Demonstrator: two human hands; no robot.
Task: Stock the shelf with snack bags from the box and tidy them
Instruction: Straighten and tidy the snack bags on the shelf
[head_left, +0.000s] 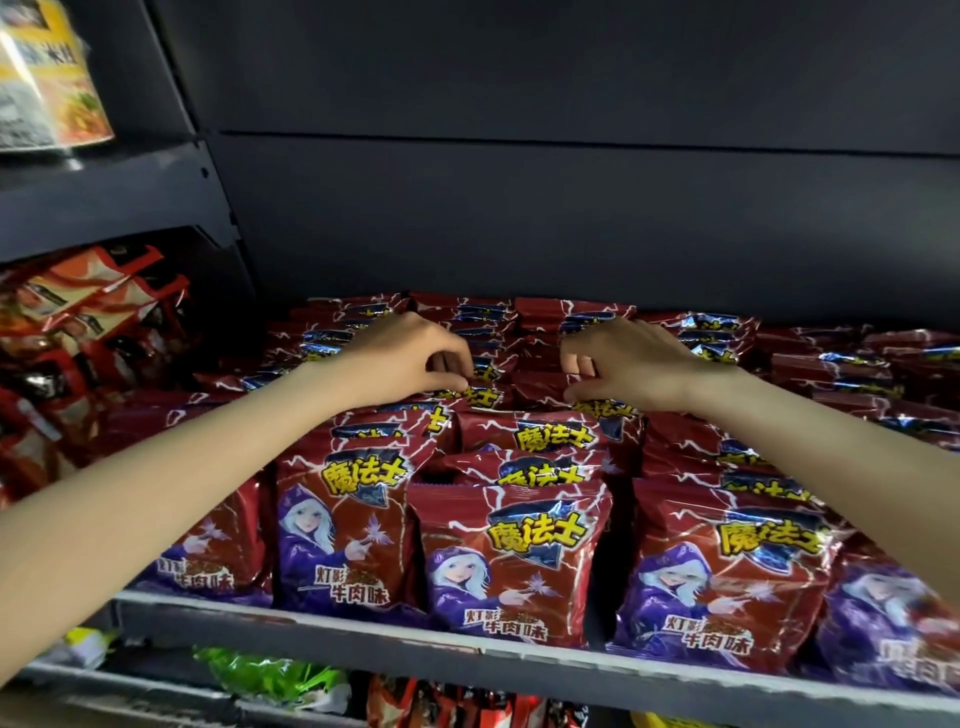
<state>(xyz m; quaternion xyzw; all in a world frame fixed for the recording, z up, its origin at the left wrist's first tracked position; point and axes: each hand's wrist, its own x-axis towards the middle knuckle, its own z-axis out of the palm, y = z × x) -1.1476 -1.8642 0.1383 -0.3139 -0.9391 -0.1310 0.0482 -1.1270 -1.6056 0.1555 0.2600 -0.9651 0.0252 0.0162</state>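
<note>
A: What does the head camera show?

B: Two bare arms reach over a dark metal shelf (519, 660) packed with rows of red snack bags (511, 561), each printed with yellow characters and a purple-hooded cartoon figure.

A: What is the left hand doing?

B: The left hand (410, 358) is palm down, its fingers curled, and thumb and fingertips pinch the top edge of one red bag (480, 397) in a middle row.

A: And the right hand?

B: The right hand (631, 364) mirrors it just beside, fingers bent, its thumb and forefinger nipping the top of a neighbouring bag (605, 413) in the next row. The two hands are close but apart.

A: Where are the other bags relative to the hands?

B: Upright rows stand in front of the hands toward the shelf lip, more lie behind them, and stacks run off past the right wrist. Beyond the left forearm sit orange-red packets (88, 312). Green wrappers (270, 675) show on the level beneath.
</note>
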